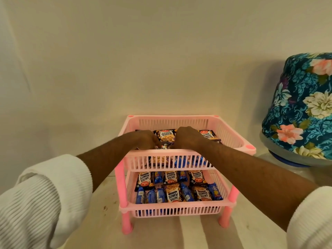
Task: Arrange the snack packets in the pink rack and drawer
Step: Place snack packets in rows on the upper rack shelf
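The lower tray looks full. Above it, left hand and right hand reach into the top tray, fingers hidden among peanut packets; grip unclear. Best keep rows flat and even.

A pink rack with two tiers stands on the pale worktop. Both hands reach into the upper tier: the left hand and the right hand rest on salted peanut packets there, fingertips hidden behind the front rim. The lower tier holds peanut packets and blue packets in rows. A floral cover stands to the right.
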### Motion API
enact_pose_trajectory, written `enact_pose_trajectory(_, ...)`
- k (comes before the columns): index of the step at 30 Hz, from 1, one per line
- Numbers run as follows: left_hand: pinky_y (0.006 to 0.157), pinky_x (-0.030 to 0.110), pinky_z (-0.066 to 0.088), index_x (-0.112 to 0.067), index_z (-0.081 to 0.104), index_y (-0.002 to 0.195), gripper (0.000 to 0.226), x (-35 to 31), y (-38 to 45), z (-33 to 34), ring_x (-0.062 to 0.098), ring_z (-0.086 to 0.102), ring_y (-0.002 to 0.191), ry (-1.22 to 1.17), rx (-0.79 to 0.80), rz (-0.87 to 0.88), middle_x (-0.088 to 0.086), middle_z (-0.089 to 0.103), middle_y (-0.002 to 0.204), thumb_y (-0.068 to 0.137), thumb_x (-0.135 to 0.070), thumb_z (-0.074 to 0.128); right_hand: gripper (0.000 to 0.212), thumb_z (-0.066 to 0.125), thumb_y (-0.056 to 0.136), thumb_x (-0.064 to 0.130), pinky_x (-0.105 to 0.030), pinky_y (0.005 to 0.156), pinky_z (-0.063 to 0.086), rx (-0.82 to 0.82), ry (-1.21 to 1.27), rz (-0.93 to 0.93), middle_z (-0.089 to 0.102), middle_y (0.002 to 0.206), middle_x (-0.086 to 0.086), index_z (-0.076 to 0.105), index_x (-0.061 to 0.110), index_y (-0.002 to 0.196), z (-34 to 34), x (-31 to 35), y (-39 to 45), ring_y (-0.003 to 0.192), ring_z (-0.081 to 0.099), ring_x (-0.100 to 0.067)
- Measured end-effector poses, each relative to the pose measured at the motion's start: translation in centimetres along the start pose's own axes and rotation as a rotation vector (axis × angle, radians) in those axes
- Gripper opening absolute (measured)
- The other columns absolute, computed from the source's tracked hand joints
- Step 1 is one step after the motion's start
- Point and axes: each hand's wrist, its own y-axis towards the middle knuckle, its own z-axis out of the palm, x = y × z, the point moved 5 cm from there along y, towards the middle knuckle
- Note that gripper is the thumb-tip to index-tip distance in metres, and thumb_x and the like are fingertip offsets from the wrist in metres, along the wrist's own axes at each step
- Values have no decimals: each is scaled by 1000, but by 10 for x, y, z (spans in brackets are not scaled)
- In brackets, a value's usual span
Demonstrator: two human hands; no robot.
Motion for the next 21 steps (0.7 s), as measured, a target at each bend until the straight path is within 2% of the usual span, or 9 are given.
enact_pose_trajectory(3, 87, 31, 53, -25, 66, 126, 43, 4, 0, -3, 22, 59, 113, -118, -68, -7, 3, 54, 143, 95, 0, 49, 47, 74, 74, 64, -30, 60, 53, -31, 33, 24, 67, 72, 2, 65, 18, 73, -2, -2, -3, 69, 65, -17)
enact_pose_trajectory(5, 69, 26, 54, -22, 70, 119, 39, 8, -5, -10, 19, 63, 94, -226, -199, -15, 4, 55, 140, 97, 0, 46, 48, 71, 78, 63, -33, 65, 57, -110, 73, 35, 70, 74, 0, 71, 16, 77, -8, -5, -7, 71, 67, -18)
enact_pose_trajectory(6, 67, 25, 55, -20, 71, 114, 39, 9, -10, -16, 18, 63, 93, -251, -275, -11, 5, 55, 140, 96, 2, 44, 47, 70, 80, 62, -31, 63, 55, -161, 96, 39, 71, 73, 0, 72, 15, 77, -11, -7, -11, 69, 67, -18)
enact_pose_trajectory(8, 84, 34, 57, -18, 73, 106, 42, 11, -21, -24, 21, 63, 107, -308, -412, 12, 6, 57, 139, 92, 6, 41, 45, 68, 83, 60, -24, 55, 44, -251, 153, 40, 70, 72, 2, 72, 17, 74, -17, -9, -20, 65, 64, -14)
enact_pose_trajectory(10, 83, 38, 58, -19, 73, 98, 43, 11, -37, -27, 23, 63, 106, -385, -511, 46, 6, 63, 130, 89, 9, 41, 40, 68, 86, 57, -22, 55, 35, -326, 213, 29, 66, 70, 8, 69, 21, 70, -20, -11, -33, 63, 59, -7)
enact_pose_trajectory(12, 68, 21, 53, -21, 71, 93, 45, 11, -53, -26, 17, 62, 101, -397, -578, 73, 3, 68, 119, 85, 10, 40, 32, 68, 87, 54, -24, 65, 39, -404, 242, 15, 61, 72, 13, 64, 28, 71, -24, -12, -48, 67, 56, -5)
enact_pose_trajectory(14, 67, 14, 46, -20, 72, 94, 45, 11, -68, -22, 13, 62, 102, -393, -623, 87, 0, 70, 111, 85, 10, 40, 26, 67, 88, 52, -28, 70, 41, -473, 236, 1, 61, 80, 10, 60, 31, 75, -27, -12, -64, 76, 57, -11)
enact_pose_trajectory(18, 72, 12, 44, -18, 74, 95, 43, 10, -100, -8, 9, 63, 94, -430, -782, 123, -7, 70, 98, 87, 7, 40, 18, 67, 89, 46, -30, 72, 47, -566, 248, -73, 59, 88, 9, 58, 33, 81, -25, -10, -99, 83, 58, -13)
enact_pose_trajectory(21, 83, 23, 53, -21, 72, 92, 38, -2, -126, 15, 5, 66, 93, -492, -864, 241, -10, 72, 97, 86, 3, 43, 13, 66, 90, 39, -34, 80, 51, -637, 272, -136, 60, 93, 6, 67, 26, 87, -16, -7, -128, 87, 59, -15)
